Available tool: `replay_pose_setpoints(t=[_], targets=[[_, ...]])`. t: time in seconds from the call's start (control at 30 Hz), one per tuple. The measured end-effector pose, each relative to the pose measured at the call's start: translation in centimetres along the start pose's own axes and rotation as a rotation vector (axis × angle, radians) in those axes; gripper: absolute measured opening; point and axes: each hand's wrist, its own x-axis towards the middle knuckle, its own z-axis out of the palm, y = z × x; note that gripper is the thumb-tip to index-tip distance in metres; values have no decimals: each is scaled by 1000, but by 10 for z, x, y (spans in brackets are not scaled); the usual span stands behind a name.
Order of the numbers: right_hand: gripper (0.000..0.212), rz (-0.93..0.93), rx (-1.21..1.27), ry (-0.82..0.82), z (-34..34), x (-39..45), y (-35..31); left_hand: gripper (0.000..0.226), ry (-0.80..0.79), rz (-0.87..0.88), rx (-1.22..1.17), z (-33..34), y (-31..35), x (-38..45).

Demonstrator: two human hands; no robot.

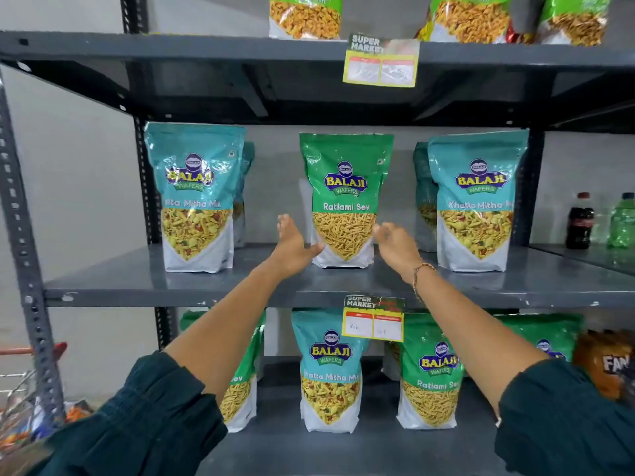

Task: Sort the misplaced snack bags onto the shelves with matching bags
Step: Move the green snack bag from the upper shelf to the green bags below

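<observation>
Where grey shelf [171, 280] stands, pale wall [86, 166]

Grey metal rack, three shelves in view. Middle shelf [137, 283]: teal bag [196, 201] left, green Ratlami Sev bag [344, 187] centre, teal bag [476, 201] right, all upright, more teal bags behind the outer two. Lower shelf [360, 451]: teal bag [330, 372] standing between green bags [429, 383]. Top shelf [171, 46]: green-topped bags [305, 15], cut off by the frame.
</observation>
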Motion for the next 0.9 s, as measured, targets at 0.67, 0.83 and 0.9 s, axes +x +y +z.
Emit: replay_pose_setpoints(t=[0.67,0.83,0.9], targets=[[46,45,448,-70,1,5,14,63,-1,-38,-185,8,-5,-1],[42,12,445,-69,-17,-40,-16,64,-14,31,-193,-22,8,-51],[40,-7,435,-69,-24,-59,-29,64,-1,52,-184,-36,13,-73]])
